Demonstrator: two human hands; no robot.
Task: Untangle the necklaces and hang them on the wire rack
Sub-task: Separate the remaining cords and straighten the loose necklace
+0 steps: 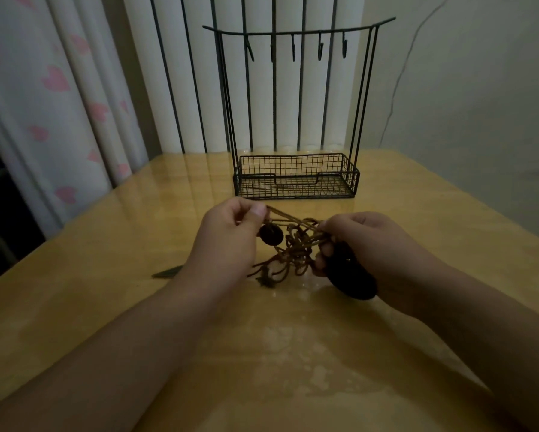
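A knot of brown cord necklaces (296, 251) hangs between my two hands just above the table. My left hand (227, 241) pinches taut cords at its fingertips, and a dark round pendant (271, 233) dangles beside it. My right hand (364, 244) grips the other side of the tangle, with a large dark oval pendant (350, 274) under its fingers. Frayed cord ends (265, 279) touch the table. The black wire rack (296, 176) stands behind, its top bar (299, 31) carrying several hooks with nothing on them.
The glossy wooden table (293, 353) runs to edges at left and right. A thin dark pointed object (168, 272) lies left of my left wrist. A curtain with pink hearts (56, 79) hangs at the left, and a white wall is at the right.
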